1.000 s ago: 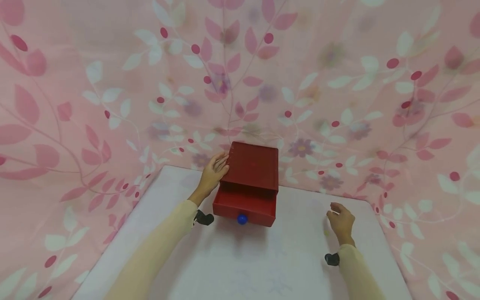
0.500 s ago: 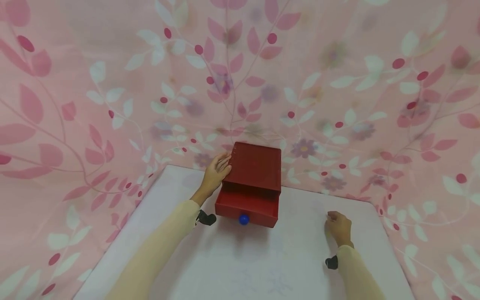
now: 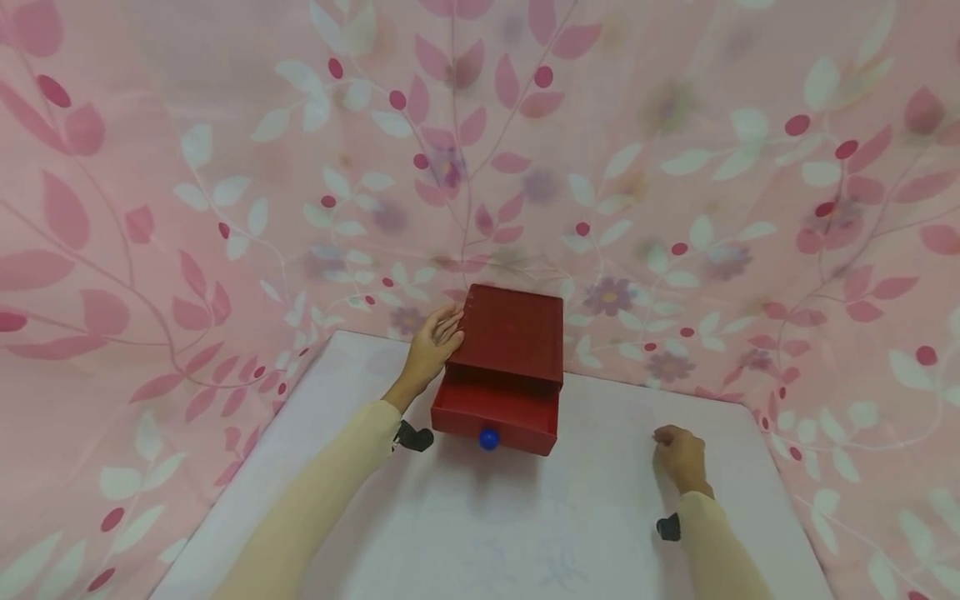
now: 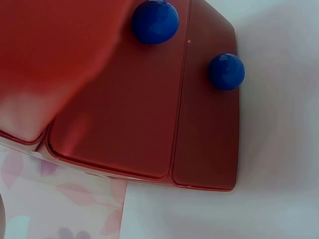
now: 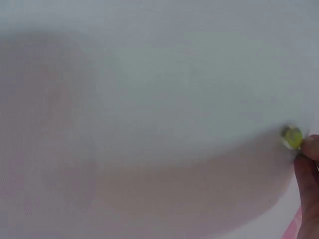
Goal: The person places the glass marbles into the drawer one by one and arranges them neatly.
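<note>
A red drawer box (image 3: 510,333) stands toward the back of the white table, its top drawer (image 3: 495,419) pulled out and a blue knob (image 3: 489,439) on the front. My left hand (image 3: 431,346) rests along the box's left side, fingers extended. Below the pulled-out drawer, the left wrist view shows closed drawer fronts (image 4: 119,114) with blue knobs. Over at the right of the table, my right hand (image 3: 682,458) pinches a small, glassy yellow-green marble (image 5: 291,137) between thumb and fingertips, close to the white surface. The fingers hide the marble in the head view.
The white table (image 3: 600,517) has its back edge against a pink cloth (image 3: 675,167) printed with leaves and flowers. This cloth also rises along both sides. Dark wrist cameras (image 3: 669,527) sit at both sleeves.
My right hand has come down slightly and its fingers have closed on the marble, which lay on the table beside it. The left hand and the drawer box hold their places.
</note>
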